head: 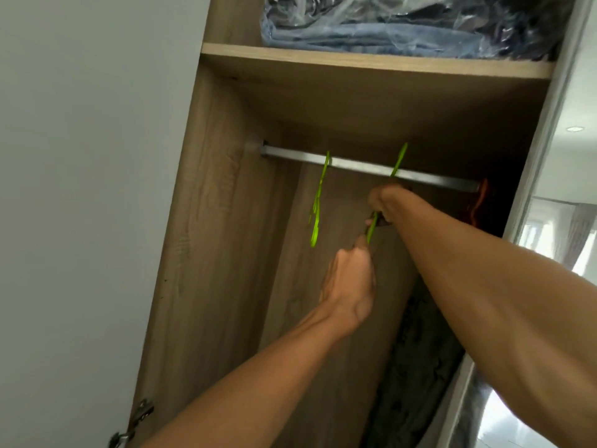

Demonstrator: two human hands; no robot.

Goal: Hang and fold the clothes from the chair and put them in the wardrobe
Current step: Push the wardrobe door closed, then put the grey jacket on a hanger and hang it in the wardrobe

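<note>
Right forearm (500, 302) raised | right hand (384, 202) grips green hanger (372, 228) | left hand (350, 279) pinches it

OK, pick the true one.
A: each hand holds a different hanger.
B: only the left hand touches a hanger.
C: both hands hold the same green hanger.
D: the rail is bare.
C: the left hand and right hand both grip the right-hand green hanger, while the other green hanger hangs free on the rail.

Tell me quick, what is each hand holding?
Left hand: grips the green hanger, low down.
Right hand: grips the same hanger, higher up.
</note>
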